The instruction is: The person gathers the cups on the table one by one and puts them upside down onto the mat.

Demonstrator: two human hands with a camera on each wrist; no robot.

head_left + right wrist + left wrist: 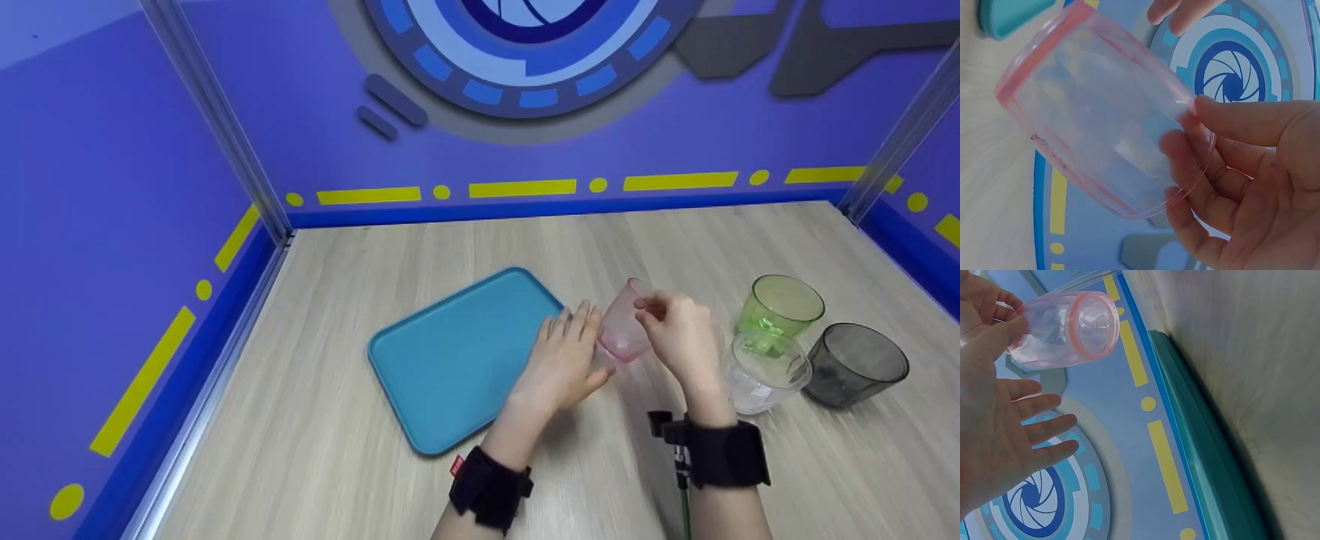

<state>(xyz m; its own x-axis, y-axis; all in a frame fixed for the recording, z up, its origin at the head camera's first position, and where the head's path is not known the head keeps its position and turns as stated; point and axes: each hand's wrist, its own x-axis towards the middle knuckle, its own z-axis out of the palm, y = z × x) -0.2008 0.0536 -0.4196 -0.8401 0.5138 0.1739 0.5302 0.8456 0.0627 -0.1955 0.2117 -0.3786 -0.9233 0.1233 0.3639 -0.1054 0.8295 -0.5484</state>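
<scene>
My right hand (682, 341) pinches a see-through pink cup (624, 330) by its rim, thumb outside and fingertips inside, as the right wrist view shows. The cup is tilted, its base turned toward the left and down. Beside that base is my left hand (559, 367), palm down over the right edge of a teal tray (450, 360). Its fingers (1050, 430) are straight and slightly spread, and it holds nothing. Whether the left hand touches the cup I cannot tell.
To the right of my right hand stand a green cup (784, 304), a clear cup (765, 386) and a dark grey cup (855, 367), close together on the wooden table (315, 465). Blue-purple panels (315, 135) rise along the table's back and sides.
</scene>
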